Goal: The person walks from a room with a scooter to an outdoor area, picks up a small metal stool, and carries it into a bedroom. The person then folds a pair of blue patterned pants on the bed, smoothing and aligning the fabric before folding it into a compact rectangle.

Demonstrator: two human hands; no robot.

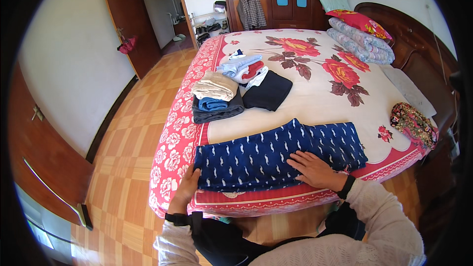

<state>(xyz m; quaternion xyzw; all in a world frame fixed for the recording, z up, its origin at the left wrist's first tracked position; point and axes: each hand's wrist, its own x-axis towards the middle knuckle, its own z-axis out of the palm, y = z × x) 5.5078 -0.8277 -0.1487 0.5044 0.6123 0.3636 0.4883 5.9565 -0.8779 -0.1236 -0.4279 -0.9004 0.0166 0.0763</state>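
Observation:
Navy blue trousers (255,151) with a white moustache print lie across the near edge of the bed, folded lengthwise with one leg over the other. At the hem end, my left hand (188,184) holds the fabric's left edge, thumb uppermost; its other fingers are partly hidden. My right hand (314,168) rests palm down near the crotch, fingers spread over the cloth. Beyond the trousers is a pile of folded garments: beige cloth (215,85) and a blue roll (212,104) on dark grey trousers (221,113), beside a folded black garment (269,90).
A floral bedspread (314,109) covers the bed. Light blue clothing (242,64) lies behind the pile. A folded quilt (360,40) under a red pillow (358,22) sits by the headboard (406,37). A bundled floral cloth (412,123) is at the right corner. A broom (83,214) stands left.

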